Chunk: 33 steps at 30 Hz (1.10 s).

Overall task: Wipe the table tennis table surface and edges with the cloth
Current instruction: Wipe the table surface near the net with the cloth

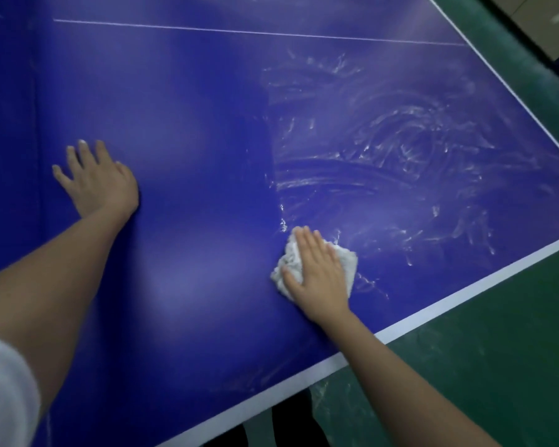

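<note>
While under right hand (317, 272), cloth (288, 258) crosswise.

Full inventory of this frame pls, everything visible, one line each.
table: one, blue, fills most of the view
edge stripes: two, white, along the near and right edges of the table
thin line: one, white, across the far part of the table
wet streaks: many, whitish, on the right part of the table
cloth: one, white, bunched on the table near the near edge
floor: green, beyond the table edges
box: at least one, tan, top right corner, blurred
sleeve: one, white, bottom left
left hand: flat on the dry left part of the table
right hand: flat, pressing the cloth
</note>
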{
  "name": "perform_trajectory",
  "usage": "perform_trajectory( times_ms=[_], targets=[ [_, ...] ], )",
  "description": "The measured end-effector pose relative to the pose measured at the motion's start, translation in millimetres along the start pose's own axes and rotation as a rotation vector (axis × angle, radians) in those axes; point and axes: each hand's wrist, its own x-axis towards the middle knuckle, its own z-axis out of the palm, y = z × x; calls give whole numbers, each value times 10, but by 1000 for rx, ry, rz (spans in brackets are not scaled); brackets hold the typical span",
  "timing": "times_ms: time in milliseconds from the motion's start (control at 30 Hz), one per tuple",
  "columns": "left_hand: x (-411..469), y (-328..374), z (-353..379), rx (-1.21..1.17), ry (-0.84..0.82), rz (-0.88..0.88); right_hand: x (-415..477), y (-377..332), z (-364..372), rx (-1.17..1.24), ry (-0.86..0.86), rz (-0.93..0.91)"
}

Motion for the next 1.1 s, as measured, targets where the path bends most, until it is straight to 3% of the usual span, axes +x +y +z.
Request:
perform_trajectory(
  times_ms=[133,300,467,633,867,967,1033,1100],
  targets=[
    [0,1,3,1,-6,-3,12,19,10,3,30,108],
    [-8,-22,-4,-20,-1,21,-237,-265,129,-20,-11,-99],
    [-38,-23,14,3,-15,39,-177,-180,167,26,-34,-141],
    [-94,141,-132,98,-131,-11,278,47,28,27,-26,-199],
    [-615,781,-22,71,-203,269,930,197,-201,13,-2,13],
    [-641,1074,107,65,-228,252,727,28,-155,-4,-85,-395],
    [-558,1235,172,49,-228,217,625,22,-91,-134,-185,-693],
    [-431,1349,223,41,-215,175,723,110,-93,-272,-228,-867]
  ],
)
